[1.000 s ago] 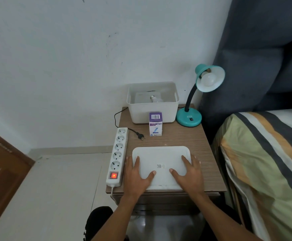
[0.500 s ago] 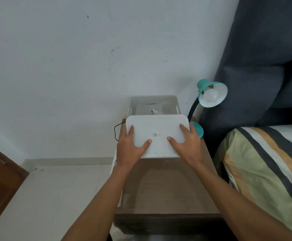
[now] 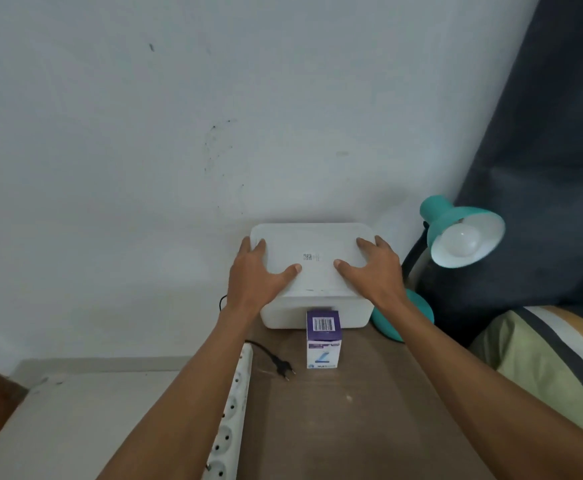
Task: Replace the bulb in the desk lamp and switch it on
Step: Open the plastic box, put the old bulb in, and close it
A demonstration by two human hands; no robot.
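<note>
A teal desk lamp (image 3: 445,213) stands at the back right of the wooden bedside table (image 3: 352,427), a white bulb (image 3: 463,242) in its shade. Its black plug (image 3: 284,368) lies loose on the table. A purple-and-white bulb carton (image 3: 323,341) stands in front of a white storage box (image 3: 283,317). The white lid (image 3: 312,244) sits on top of that box. My left hand (image 3: 255,271) holds the lid's left edge and my right hand (image 3: 375,271) its right edge, thumbs on top. What the box holds is hidden.
A white power strip (image 3: 234,410) runs along the table's left edge. A bed with a striped cover (image 3: 543,358) is close on the right, and a dark curtain (image 3: 543,150) hangs behind the lamp. The white wall stands right behind the box.
Both hands lifted the lid from the front of the table, carried it back and set it on the white box. The spare bulb seen inside the box is now covered.
</note>
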